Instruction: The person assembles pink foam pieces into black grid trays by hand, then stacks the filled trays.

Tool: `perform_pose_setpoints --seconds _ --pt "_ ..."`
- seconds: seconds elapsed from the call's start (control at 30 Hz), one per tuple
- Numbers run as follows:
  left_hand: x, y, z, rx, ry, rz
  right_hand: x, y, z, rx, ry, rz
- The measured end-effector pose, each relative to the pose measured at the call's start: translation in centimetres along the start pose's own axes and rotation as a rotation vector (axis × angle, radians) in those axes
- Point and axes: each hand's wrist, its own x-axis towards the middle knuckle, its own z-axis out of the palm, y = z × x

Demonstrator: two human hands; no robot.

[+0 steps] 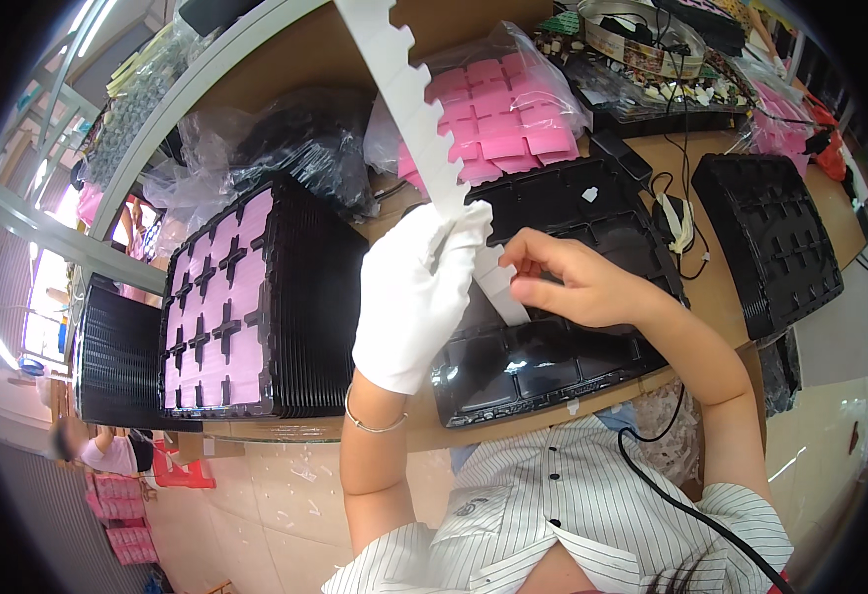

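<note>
Wears a striped shirt [513, 495], crossed at one side by a black cable [696, 505]. Grips a white notched strip [416, 109] in the gloved left hand [409, 307], with fingers closed on it, holding it slanted up to the top of the view. Curls the fingers of the bare right hand [578, 282] at a lower white length [498, 287]; cannot tell whether pinching it, or whether it joins the strip above. Works over a black tray [602, 351] on a brown table [719, 287], between a tall tray stack [218, 307] topped with pink at left and a black tray pile [775, 238] at right. Faces, farther off, pink dividers [498, 109] in clear plastic, near dark bags [305, 148].
</note>
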Motion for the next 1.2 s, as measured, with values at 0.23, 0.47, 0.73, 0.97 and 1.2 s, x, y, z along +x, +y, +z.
perform_pose_setpoints --seconds 0.23,0.47,0.73,0.97,1.2 --pt "-2.1 -1.1 1.3 -0.164 0.052 -0.095 0.4 0.3 2.1 -0.244 0.139 -0.209" --pt "-1.8 -2.5 0.8 -0.384 -0.029 -0.432 1.1 1.1 1.7 -1.399 0.413 -0.827" --pt "-1.1 -6.4 0.9 -0.331 0.185 -0.407 1.2 1.9 3.7 -0.995 -0.047 -0.587" --pt "-1.2 -4.5 1.4 -0.398 0.088 -0.395 3.7 4.3 7.5 -0.983 -0.873 0.111" --pt "-1.9 -4.3 0.6 -0.176 0.024 -0.484 0.0 2.1 1.2 -0.846 -0.582 0.249"
